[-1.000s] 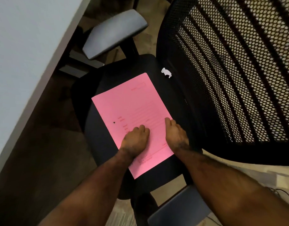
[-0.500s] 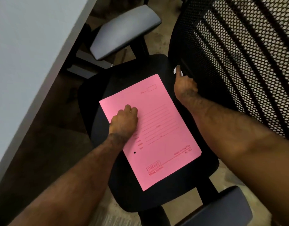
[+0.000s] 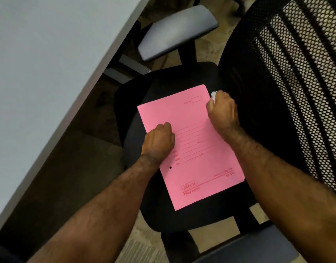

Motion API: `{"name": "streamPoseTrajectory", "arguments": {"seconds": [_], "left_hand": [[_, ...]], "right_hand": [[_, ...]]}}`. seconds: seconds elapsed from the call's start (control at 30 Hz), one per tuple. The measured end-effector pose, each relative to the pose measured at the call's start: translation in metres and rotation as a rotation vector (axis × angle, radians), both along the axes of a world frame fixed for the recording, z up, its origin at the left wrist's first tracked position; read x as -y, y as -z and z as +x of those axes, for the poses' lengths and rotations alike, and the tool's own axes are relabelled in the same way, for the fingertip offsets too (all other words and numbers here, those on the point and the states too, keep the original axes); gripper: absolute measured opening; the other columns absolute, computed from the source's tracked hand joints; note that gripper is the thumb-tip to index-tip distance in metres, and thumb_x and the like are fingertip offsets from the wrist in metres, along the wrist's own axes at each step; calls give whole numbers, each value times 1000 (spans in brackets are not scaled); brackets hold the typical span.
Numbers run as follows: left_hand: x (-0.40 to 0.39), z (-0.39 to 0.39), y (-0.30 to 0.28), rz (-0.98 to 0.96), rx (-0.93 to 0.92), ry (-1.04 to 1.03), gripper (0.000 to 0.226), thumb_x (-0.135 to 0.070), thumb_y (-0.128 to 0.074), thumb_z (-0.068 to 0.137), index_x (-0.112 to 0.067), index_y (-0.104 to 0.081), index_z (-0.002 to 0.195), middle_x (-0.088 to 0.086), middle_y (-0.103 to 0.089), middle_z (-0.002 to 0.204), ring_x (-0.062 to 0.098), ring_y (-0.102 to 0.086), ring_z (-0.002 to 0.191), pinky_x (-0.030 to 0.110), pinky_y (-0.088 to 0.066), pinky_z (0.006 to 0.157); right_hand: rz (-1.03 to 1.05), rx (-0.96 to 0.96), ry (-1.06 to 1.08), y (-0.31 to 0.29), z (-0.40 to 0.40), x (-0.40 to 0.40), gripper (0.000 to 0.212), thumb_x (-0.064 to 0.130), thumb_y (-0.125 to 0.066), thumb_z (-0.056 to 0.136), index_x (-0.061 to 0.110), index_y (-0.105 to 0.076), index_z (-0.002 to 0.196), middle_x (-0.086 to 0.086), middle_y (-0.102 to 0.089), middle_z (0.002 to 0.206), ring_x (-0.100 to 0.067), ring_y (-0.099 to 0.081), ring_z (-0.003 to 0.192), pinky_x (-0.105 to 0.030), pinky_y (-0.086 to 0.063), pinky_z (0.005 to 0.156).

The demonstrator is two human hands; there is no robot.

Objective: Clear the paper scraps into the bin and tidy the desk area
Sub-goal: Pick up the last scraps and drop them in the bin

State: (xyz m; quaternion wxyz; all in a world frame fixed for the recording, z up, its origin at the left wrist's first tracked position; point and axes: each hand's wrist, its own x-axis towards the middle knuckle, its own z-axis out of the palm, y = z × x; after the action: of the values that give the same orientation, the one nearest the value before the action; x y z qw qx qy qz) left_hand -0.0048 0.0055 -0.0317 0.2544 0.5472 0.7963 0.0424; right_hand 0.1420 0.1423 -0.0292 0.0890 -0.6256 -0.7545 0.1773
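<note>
Hidden, cropped and blurred parts

Most of the white paper scrap (image 3: 213, 95) is buried in the closed right hand (image 3: 222, 111), only a corner showing; the left hand (image 3: 159, 142) curls its fingers under, covering part of the pink folder (image 3: 191, 149), whose red print is too blurred to read; the mesh chair back (image 3: 296, 92) and desk (image 3: 49, 63) run off frame
</note>
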Motion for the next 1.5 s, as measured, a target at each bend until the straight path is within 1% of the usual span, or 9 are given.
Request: {"name": "streamPoseTrajectory", "arguments": {"seconds": [0.2,0.43,0.53,0.63,0.77,0.97,1.13,1.3,1.5], "left_hand": [[78,-28,-20,233,72,-376,8,-13,-49,89,-8,-54,85,13,-64,79,33,-60,67,40,-48,60],[235,-66,-33,456,78,-791,34,-47,-61,90,-17,-68,76,-5,-65,73,9,-57,65,28,-46,59],[311,-74,-29,414,-4,-914,39,-50,-72,78,-17,-57,64,-5,-56,64,10,-48,56,25,-37,53],[430,-88,-29,366,-60,-1199,42,-42,-79,74,-22,-46,58,-7,-47,59,7,-40,53,20,-29,54],[502,-81,-20,403,-48,-1313,42,-28,-79,78,-16,-49,52,1,-52,55,14,-48,50,21,-32,54],[697,-74,29,363,-155,-1575,45,-51,-48,86,-11,-59,68,6,-60,73,26,-59,63,37,-49,54],[828,-85,90,312,-381,-1541,33,-36,-59,91,-7,-59,74,13,-61,74,33,-59,56,37,-49,45],[904,-127,152,259,-385,-1674,27,-24,-67,84,0,-63,75,22,-62,78,40,-61,61,40,-49,51],[935,-167,205,269,-270,-1753,48,-43,-50,85,-2,-61,107,22,-59,110,42,-62,91,44,-53,70]], "right_hand": [[-47,-317,-147,-27,-62,99,14,12,-53,92,12,-40,95,-7,-56,75,-19,-56,61,-25,-43,50],[-180,-445,-569,-29,-127,241,29,9,-51,94,17,-60,121,-1,-64,82,-16,-59,70,-29,-48,64],[-269,-468,-717,-27,-149,303,18,24,-53,98,15,-68,102,0,-69,83,-12,-63,71,-32,-52,67],[-336,-361,-932,-21,-188,417,46,56,-47,94,23,-51,63,6,-51,54,-10,-50,50,-29,-40,49],[-375,-239,-951,-15,-201,492,61,72,-47,80,18,-39,52,5,-42,43,-8,-43,41,-27,-31,44],[-458,-32,-1183,30,-242,696,50,65,-69,73,18,-54,68,2,-61,56,-17,-59,53,-29,-43,51],[-402,-29,-1452,81,-276,822,23,35,-56,95,13,-60,102,-11,-69,80,-30,-66,71,-28,-43,58],[-294,-164,-1543,155,-319,913,46,51,-39,97,11,-63,96,-19,-69,89,-36,-65,78,-32,-44,64],[-348,-217,-1528,233,-364,974,54,70,-40,84,18,-52,86,-3,-58,79,-25,-57,75,-34,-41,64]]}}
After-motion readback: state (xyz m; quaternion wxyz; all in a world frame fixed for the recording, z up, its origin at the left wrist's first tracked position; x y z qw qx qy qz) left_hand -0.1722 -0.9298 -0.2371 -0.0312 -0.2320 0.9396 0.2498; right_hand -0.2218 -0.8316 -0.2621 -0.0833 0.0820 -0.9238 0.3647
